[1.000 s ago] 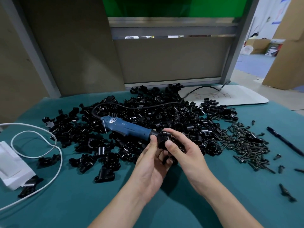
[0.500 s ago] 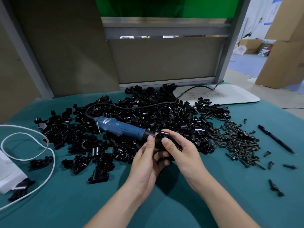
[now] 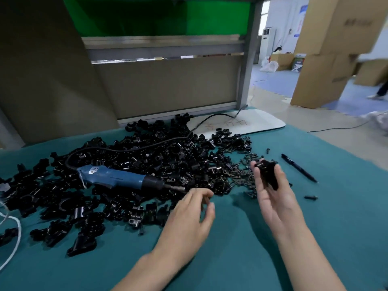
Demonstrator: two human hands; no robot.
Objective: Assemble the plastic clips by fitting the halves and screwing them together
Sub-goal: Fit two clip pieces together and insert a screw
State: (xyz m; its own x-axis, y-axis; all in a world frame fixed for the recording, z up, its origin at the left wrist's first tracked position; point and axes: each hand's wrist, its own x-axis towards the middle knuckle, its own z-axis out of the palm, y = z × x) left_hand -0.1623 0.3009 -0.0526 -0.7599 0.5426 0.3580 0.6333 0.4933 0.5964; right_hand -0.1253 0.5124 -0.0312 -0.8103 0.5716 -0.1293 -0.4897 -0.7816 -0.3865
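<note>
The right hand (image 3: 275,200) held a black clip (image 3: 267,174) in its curled fingers (image 3: 253,164). The left hand (image 3: 189,219) hung loose, holding nothing. It looked light and hard; its sides seemed best to grip.

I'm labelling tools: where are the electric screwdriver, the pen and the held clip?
electric screwdriver (image 3: 113,177), head view, blue body.
pen (image 3: 299,168), head view, middle of barrel.
held clip (image 3: 267,175), head view, middle of black body.

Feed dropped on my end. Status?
Left hand open, empty, by tip of electric screwdriver lying on clip pile. Right hand grips black plastic clip above loose screws. Nothing in the way.
</note>
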